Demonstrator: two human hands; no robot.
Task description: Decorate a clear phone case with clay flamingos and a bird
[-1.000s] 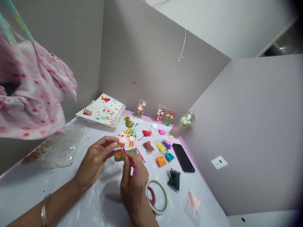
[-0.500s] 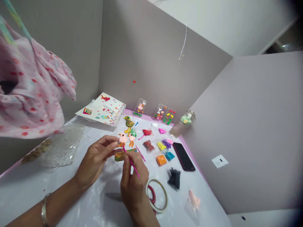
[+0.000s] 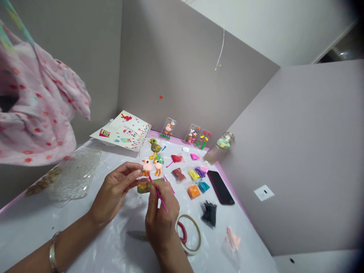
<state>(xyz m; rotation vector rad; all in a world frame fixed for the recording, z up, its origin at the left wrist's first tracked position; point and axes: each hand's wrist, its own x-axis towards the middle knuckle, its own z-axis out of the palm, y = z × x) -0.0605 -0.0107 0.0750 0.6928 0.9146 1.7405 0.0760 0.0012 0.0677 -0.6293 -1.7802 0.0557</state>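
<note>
Between the thumb and fingers of my left hand (image 3: 118, 189) is the left edge of a clear phone case (image 3: 144, 151), held tilted up over the table. Clay figures decorate it: a green-brown bird (image 3: 155, 147) at the top, two pale pink chicks (image 3: 147, 166) with orange legs below, and a mottled green-brown strip (image 3: 144, 185) along the bottom. My right hand (image 3: 162, 216) pinches a thin pink modelling tool (image 3: 162, 199). The tool's tip is at the left chick's orange feet; whether it touches them I cannot tell.
Packets of coloured clay, including orange (image 3: 193, 192) and black (image 3: 209, 214), lie to the right near a phone (image 3: 220, 187). Tape rolls (image 3: 199, 235) sit beside my right wrist. Decorated cases (image 3: 168, 128) lean at the back wall. Left are a clear case stack (image 3: 76, 178) and hanging pink cloth (image 3: 48, 106).
The tool and my right hand have shifted very slightly to the right at the chick's feet. My left hand keeps its hold on the case.
</note>
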